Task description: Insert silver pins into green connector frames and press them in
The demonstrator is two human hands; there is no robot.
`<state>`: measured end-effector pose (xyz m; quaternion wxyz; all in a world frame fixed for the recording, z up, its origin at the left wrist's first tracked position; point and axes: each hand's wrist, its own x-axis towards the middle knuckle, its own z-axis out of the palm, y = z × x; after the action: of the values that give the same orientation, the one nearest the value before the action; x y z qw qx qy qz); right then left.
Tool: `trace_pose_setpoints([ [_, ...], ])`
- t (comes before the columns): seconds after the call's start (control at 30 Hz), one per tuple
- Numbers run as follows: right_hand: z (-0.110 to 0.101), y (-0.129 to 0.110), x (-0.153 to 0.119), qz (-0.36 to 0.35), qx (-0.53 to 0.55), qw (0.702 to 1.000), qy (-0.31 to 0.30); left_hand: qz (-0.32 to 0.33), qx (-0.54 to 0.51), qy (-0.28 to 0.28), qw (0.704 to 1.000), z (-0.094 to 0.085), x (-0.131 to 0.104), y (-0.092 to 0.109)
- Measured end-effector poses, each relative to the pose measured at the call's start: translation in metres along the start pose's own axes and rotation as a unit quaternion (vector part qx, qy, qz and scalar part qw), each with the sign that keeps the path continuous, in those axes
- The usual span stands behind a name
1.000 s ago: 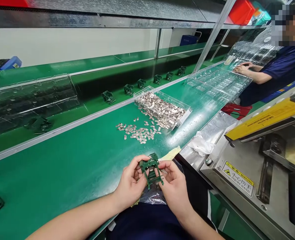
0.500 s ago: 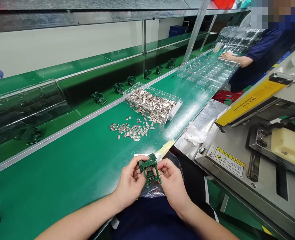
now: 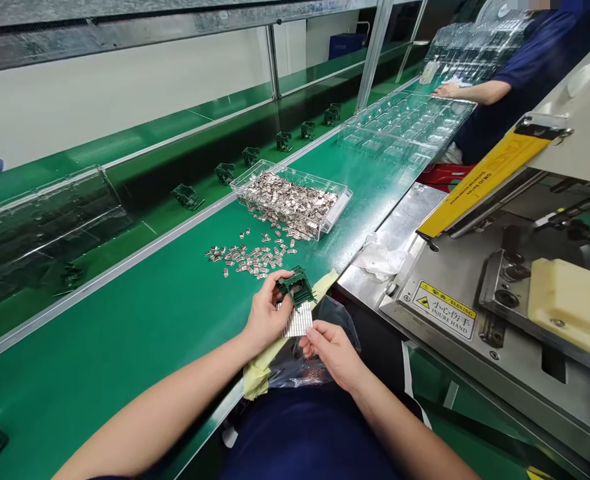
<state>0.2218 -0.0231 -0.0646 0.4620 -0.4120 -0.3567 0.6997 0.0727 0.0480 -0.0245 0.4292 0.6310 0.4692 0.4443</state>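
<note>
My left hand (image 3: 269,310) grips a dark green plastic frame (image 3: 297,285) with thin legs, tilted over the table's near edge. Just below it lies a sheet of white strips (image 3: 297,323), partly covered by my left fingers. My right hand (image 3: 333,350) has its thumb and forefinger pinched at the sheet's right edge; whatever is between the fingertips is too small to make out. Beyond my hands, loose small metal pieces (image 3: 259,260) are scattered on the green tabletop. A clear plastic box (image 3: 335,212) full of the same pieces stands behind them.
Several green frames (image 3: 187,196) line the lower belt behind the table's rail. A yellow cloth (image 3: 257,380) hangs at the near edge. To the right stands a metal machine (image 3: 405,313) with a hand-injury warning label. Farther back, a co-worker's hand (image 3: 445,90) rests by clear trays (image 3: 405,127).
My right hand has left the green frame and moved down to the striped sheet's edge. My left hand has lifted the frame slightly away and tilted it. The camera view has shifted.
</note>
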Motion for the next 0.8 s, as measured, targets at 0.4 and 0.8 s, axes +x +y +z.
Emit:
trace_pose_setpoints([
  [0.4, -0.032, 0.033, 0.021, -0.005, -0.165, 0.986, -0.028, -0.020, 0.028, 0.012, 0.999, 0.001, 0.001, 0.003],
  [0.8, -0.011, -0.047, -0.031, -0.108, -0.401, 0.907, 0.072, -0.034, -0.126, 0.068, 0.989, -0.003, -0.011, 0.018],
])
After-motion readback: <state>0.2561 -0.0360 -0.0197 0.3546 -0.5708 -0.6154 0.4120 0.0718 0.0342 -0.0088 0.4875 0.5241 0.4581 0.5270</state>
